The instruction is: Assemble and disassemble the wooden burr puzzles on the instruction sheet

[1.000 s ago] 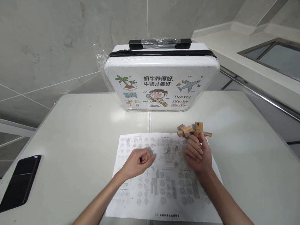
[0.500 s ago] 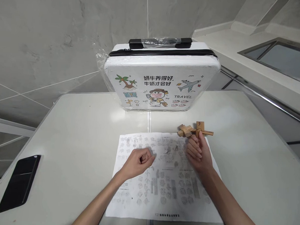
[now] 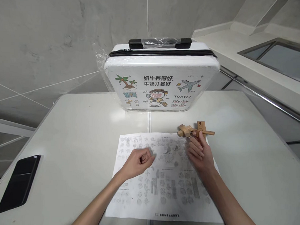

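Observation:
My right hand (image 3: 199, 152) reaches to the top right corner of the printed sheet. Its thumb and forefinger pinch at a wooden puzzle block (image 3: 201, 125) with a dark mark on it; the fingertips hide part of the hold. A thin wooden stick (image 3: 209, 133) juts out to the right of that block. Just left of it lies a small interlocked wooden puzzle (image 3: 185, 130). On the sheet (image 3: 134, 208), which carries rows of small diagrams, rests my left hand (image 3: 138, 163). Its fingers are curled in, with nothing visible inside.
Behind the sheet a white cartoon-printed suitcase (image 3: 132, 66) in clear plastic wrap stands on the pale table (image 3: 72, 139). A black phone-like device (image 3: 19, 183) lies at the table's left edge. To the right runs a counter (image 3: 221, 42) with a sink.
My right hand has shifted slightly to the right, and the marked wooden block with its stick has moved a little the same way. My left hand stays put.

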`<state>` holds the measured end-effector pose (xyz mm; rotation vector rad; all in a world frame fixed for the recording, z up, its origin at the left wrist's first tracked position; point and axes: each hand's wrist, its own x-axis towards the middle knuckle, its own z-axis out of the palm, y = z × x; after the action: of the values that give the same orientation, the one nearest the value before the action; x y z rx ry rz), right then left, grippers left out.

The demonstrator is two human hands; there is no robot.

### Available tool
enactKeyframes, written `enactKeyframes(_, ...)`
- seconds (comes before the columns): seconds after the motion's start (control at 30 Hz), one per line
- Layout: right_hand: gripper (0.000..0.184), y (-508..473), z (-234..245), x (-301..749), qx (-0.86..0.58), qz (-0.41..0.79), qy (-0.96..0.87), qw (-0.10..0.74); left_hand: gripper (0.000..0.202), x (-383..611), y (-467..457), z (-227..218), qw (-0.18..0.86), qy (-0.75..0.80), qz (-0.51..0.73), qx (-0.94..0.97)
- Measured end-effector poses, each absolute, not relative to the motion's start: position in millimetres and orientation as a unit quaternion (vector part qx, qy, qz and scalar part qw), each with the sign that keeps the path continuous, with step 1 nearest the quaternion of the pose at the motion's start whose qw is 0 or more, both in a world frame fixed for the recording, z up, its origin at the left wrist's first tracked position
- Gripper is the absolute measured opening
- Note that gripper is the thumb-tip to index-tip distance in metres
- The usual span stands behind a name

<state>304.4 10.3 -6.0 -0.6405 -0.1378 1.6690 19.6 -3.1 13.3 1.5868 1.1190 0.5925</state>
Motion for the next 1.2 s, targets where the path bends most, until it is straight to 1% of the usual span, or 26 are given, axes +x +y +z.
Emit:
enactKeyframes(0.27, 0.029, 8, 0, 298, -0.334, 0.691, -0.098, 0.633, 0.043, 19, -4, 12, 0.532, 0.467, 0.245, 0.662)
enactKeyframes(0.37, 0.032, 6, 4, 292, -0.377, 0.651, -0.146, 0.643, 0.043, 19, -3, 13, 0.533, 0.468, 0.245, 0.661)
enactKeyframes(0.47, 0.037, 1, 6, 286, -0.446, 0.583, -0.232, 0.638, 0.043, 20, -4, 14, 0.536, 0.464, 0.249, 0.66)
enactKeyframes(0.57, 0.038, -7, 5, 278, -0.501, 0.539, -0.355, 0.577, 0.04, 19, -5, 13, 0.54, 0.462, 0.259, 0.654)
enactKeyframes(0.67, 0.027, -15, 4, 267, -0.496, 0.516, -0.508, 0.479, 0.026, 18, -7, 11, 0.533, 0.459, 0.287, 0.65)
enactKeyframes(0.7, 0.023, -18, 3, 263, -0.481, 0.503, -0.56, 0.45, 0.024, 18, -7, 11, 0.53, 0.452, 0.302, 0.651)
enactKeyframes(0.73, 0.021, -21, 3, 259, -0.46, 0.488, -0.608, 0.426, 0.036, 18, -7, 11, 0.53, 0.44, 0.318, 0.652)
enactKeyframes(0.83, 0.026, -28, 1, 246, -0.382, 0.477, -0.706, 0.358, 0.098, 18, -10, 11, 0.568, 0.381, 0.344, 0.644)
enactKeyframes(0.87, 0.027, -30, 0, 242, -0.364, 0.473, -0.729, 0.336, 0.111, 19, -11, 11, 0.59, 0.36, 0.34, 0.637)
enactKeyframes(0.9, 0.027, -32, 0, 239, -0.353, 0.464, -0.748, 0.318, 0.118, 20, -12, 10, 0.61, 0.342, 0.334, 0.631)
enactKeyframes(0.97, 0.026, -35, -2, 235, -0.345, 0.444, -0.772, 0.296, 0.117, 22, -14, 10, 0.631, 0.321, 0.327, 0.626)
enactKeyframes(1.07, 0.024, -35, -3, 234, -0.353, 0.432, -0.778, 0.288, 0.101, 25, -16, 12, 0.616, 0.318, 0.348, 0.631)
enactKeyframes(1.13, 0.019, -33, -1, 239, -0.378, 0.452, -0.753, 0.294, 0.095, 25, -15, 14, 0.602, 0.323, 0.364, 0.633)
enactKeyframes(1.2, 0.02, -30, 3, 245, -0.39, 0.504, -0.704, 0.312, 0.092, 24, -14, 17, 0.589, 0.334, 0.372, 0.636)
